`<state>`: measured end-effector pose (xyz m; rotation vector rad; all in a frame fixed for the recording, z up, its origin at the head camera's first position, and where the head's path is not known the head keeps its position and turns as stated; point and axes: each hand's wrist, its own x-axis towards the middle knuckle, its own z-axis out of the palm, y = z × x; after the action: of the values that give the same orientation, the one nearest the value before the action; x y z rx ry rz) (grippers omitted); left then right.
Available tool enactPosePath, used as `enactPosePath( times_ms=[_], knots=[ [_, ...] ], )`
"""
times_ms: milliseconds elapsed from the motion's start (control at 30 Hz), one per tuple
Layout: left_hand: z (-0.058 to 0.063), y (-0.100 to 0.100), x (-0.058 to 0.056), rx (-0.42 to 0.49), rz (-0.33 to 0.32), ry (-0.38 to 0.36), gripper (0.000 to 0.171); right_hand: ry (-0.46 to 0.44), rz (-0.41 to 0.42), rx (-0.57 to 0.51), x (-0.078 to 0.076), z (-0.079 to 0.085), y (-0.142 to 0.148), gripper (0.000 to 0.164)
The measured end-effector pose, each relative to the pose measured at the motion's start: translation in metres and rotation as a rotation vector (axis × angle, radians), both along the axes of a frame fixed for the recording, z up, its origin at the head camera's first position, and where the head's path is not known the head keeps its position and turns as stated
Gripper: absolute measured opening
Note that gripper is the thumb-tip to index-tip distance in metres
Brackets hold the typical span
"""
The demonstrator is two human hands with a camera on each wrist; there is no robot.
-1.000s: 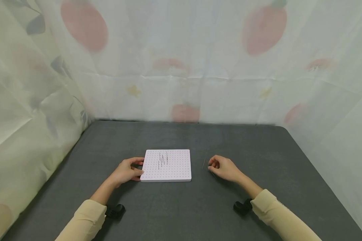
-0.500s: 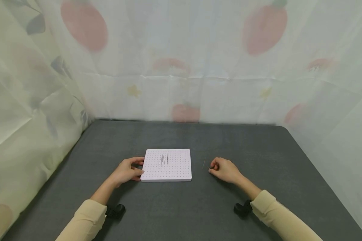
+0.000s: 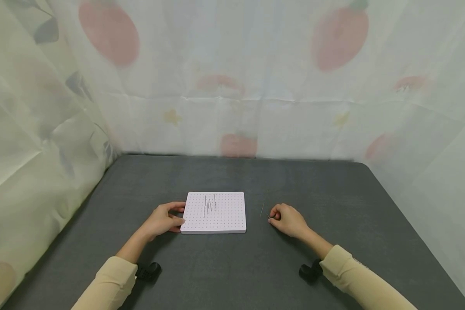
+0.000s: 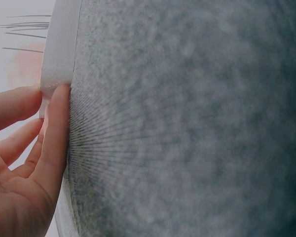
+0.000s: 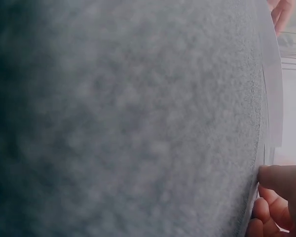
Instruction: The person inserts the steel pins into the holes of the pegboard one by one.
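A white pegboard (image 3: pixel 228 215) with rows of small holes lies on the table, and several thin dark pins (image 3: pixel 209 206) stand in its left half. My left hand (image 3: pixel 162 221) holds the board's left edge, thumb near the front corner. In the left wrist view, the fingers (image 4: pixel 54 143) press the board's side (image 4: pixel 61 44). To the right of the board, my right hand (image 3: pixel 288 218) has thumb and forefinger together at the table, pinching a thin pin (image 3: pixel 268 216) whose end pokes out. Another thin pin (image 3: pixel 262 209) lies between that hand and the board.
The dark grey table (image 3: pixel 224 275) reaches back to a pale curtain (image 3: pixel 236 86) with fruit prints. Another curtain (image 3: pixel 38 142) hangs along the left side. A black wrist camera (image 3: pixel 149 272) sits at the left sleeve, and a second wrist camera (image 3: pixel 310 271) at the right.
My right hand has shifted slightly toward me and its fingertips have closed on the pin, whose end now shows ahead of them. The left hand and the board have stayed put.
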<state>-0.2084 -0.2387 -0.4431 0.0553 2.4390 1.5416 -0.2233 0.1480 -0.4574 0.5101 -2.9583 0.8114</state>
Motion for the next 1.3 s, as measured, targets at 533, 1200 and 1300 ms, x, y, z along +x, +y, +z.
enactPosePath(
  times_ms=[533, 1200, 1300],
  knots=[
    [-0.001, 0.0008, 0.0013, -0.017, 0.016, -0.003, 0.058, 0.052, -0.015, 0.022, 0.0045, -0.0012, -0.0027, 0.01],
    [0.0022, 0.0021, 0.0018, -0.012, 0.005, -0.009, 0.058, 0.07, -0.021, 0.056, 0.0062, -0.0016, -0.0043, 0.011],
    [0.0015, 0.0019, 0.0018, -0.01, 0.005, -0.012, 0.058, 0.064, -0.021, 0.049, 0.006, -0.0015, -0.0037, 0.012]
  ],
)
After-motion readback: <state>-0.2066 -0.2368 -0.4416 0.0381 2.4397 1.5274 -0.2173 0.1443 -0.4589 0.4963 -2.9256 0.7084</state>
